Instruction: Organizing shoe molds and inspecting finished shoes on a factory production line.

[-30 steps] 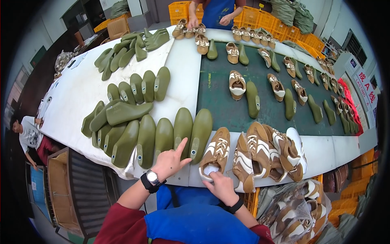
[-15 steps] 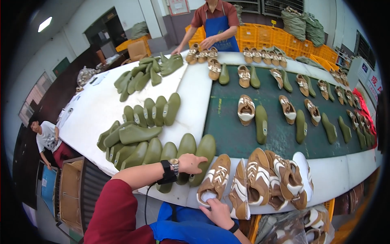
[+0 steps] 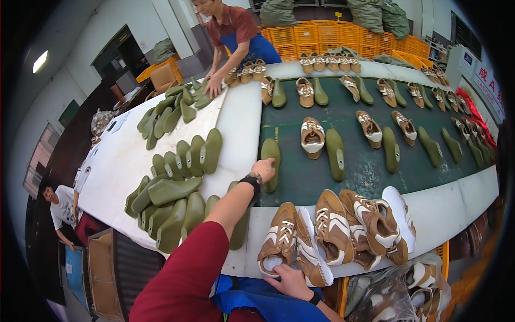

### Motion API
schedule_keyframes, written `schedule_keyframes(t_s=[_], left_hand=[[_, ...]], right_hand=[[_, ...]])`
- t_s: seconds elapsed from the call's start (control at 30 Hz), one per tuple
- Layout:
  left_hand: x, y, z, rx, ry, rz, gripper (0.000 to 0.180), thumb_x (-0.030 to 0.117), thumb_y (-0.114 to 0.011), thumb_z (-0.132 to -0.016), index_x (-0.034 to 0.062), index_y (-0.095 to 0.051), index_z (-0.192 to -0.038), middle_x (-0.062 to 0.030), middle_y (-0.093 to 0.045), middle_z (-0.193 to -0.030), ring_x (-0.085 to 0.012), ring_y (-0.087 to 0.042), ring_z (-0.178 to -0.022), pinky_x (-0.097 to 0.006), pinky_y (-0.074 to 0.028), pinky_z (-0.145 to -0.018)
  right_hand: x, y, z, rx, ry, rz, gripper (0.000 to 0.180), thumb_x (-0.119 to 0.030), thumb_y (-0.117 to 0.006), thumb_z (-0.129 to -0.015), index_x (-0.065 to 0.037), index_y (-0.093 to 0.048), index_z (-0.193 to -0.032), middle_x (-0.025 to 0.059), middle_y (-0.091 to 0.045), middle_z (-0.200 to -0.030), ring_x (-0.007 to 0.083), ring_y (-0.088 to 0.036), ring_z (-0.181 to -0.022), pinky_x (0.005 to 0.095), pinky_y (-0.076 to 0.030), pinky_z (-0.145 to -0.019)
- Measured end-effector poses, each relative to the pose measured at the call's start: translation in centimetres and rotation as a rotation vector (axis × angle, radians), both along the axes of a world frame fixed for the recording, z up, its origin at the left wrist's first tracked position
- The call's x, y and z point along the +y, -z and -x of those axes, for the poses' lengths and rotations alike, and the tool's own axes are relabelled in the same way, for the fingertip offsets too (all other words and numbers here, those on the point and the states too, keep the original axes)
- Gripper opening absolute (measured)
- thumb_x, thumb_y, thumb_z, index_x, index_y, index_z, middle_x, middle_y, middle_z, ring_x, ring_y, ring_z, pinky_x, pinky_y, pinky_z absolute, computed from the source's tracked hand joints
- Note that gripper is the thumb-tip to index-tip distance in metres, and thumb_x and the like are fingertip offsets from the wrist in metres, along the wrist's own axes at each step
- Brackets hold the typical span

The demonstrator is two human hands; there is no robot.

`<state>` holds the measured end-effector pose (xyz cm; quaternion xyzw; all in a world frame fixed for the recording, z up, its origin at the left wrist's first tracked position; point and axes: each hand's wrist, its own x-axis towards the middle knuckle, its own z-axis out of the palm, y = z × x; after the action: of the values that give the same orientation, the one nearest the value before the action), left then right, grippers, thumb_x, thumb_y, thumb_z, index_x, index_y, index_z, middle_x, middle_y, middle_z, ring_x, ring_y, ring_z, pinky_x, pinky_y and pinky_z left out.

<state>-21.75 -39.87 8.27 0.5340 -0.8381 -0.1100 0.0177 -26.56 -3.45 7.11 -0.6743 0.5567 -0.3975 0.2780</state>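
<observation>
My left hand point(image 3: 263, 170), arm stretched forward, grips an olive-green shoe last point(image 3: 271, 152) standing at the left edge of the green mat point(image 3: 300, 180). Its fingers are partly hidden behind the last. Near the front edge of the table, my right hand point(image 3: 292, 283) holds the heel of a brown-and-white sneaker point(image 3: 279, 236), thumb at the shoe's opening. Right beside it lie more brown sneakers point(image 3: 330, 220), some tipped on their sides with white soles showing. To the left, several green lasts point(image 3: 173, 225) are grouped on the white tabletop point(image 3: 236, 129).
Rows of sneakers point(image 3: 312, 137) paired with lasts point(image 3: 335, 153) cover the mat. Across the table a co-worker point(image 3: 236, 37) reaches to a far pile of lasts point(image 3: 169, 115). An orange crate with bagged sneakers point(image 3: 424, 287) stands at the lower right. Another person point(image 3: 64, 209) is at far left.
My left hand has carried the last forward from the white tabletop onto the mat. My right hand stays at the sneaker's heel. The co-worker has leaned left, hands now at the far lasts.
</observation>
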Motion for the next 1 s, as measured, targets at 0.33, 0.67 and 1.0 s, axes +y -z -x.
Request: schedule_keyframes(t_s=[0.33,0.67,1.0], left_hand=[[2.9,-6.0,-5.8,-0.071,0.291,-0.095,0.058,0.033,-0.059,-0.081,0.0105,-0.043,-0.132,-0.0193,-0.065,-0.096,-0.0346,-0.062,-0.089,-0.042,-0.048,-0.081],[20.2,-6.8,-20.9,0.118,0.244,0.252,0.060,0.032,-0.067,-0.075,0.0115,-0.047,-0.127,-0.0205,-0.048,-0.120,-0.0396,-0.043,-0.117,-0.047,-0.039,-0.093],[22.4,-0.6,-21.8,0.654,-0.115,0.265,0.067,0.044,-0.071,-0.072,0.0046,-0.051,-0.123,-0.0221,-0.041,-0.130,-0.0425,-0.034,-0.123,-0.047,-0.031,-0.103]], right_hand=[[0.2,0.1,-0.5,0.068,0.023,0.008,0.030,-0.033,-0.071,-0.075,-0.006,-0.057,-0.080,0.0101,-0.058,-0.074,0.0315,-0.060,-0.064,0.0383,-0.049,-0.055],[0.0,-1.2,-2.6,0.299,0.100,0.029,0.029,-0.032,-0.071,-0.074,-0.009,-0.057,-0.084,0.0089,-0.059,-0.073,0.0308,-0.060,-0.064,0.0393,-0.047,-0.053],[-0.9,-1.9,-4.7,0.474,0.069,-0.015,0.031,-0.032,-0.072,-0.072,-0.008,-0.059,-0.088,0.0116,-0.062,-0.078,0.0329,-0.061,-0.066,0.0403,-0.048,-0.056]])
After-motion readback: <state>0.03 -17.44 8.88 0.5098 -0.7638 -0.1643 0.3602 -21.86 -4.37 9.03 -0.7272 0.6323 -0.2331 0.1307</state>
